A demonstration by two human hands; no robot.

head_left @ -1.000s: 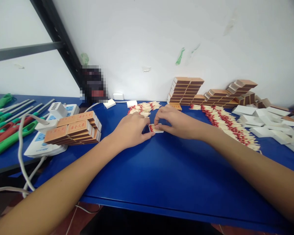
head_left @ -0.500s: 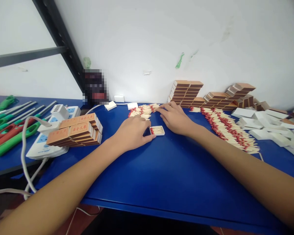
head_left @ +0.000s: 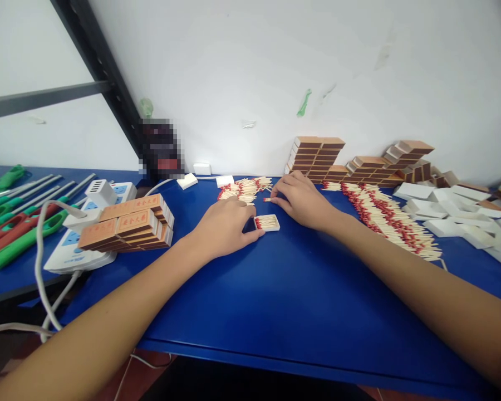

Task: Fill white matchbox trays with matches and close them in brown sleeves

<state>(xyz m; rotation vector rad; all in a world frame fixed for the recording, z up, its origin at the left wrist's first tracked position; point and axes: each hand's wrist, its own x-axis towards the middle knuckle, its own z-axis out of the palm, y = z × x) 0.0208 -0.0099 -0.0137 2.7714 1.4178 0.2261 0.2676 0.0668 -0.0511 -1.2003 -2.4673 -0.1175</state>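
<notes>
A small white matchbox tray with red-tipped matches in it lies on the blue table. My left hand rests beside the tray, its thumb and curled fingers touching the tray's left end. My right hand sits just behind the tray, fingertips pinched on a few matches at the edge of a loose match heap.
A long row of matches runs on the right, with white empty trays beyond it. Brown sleeves are stacked against the wall. Filled orange matchboxes sit left on a power strip; green lighters lie far left.
My right hand left the tray, reached back to the loose heap, and now pulls a few matches toward the tray. My left hand stays at the tray.
</notes>
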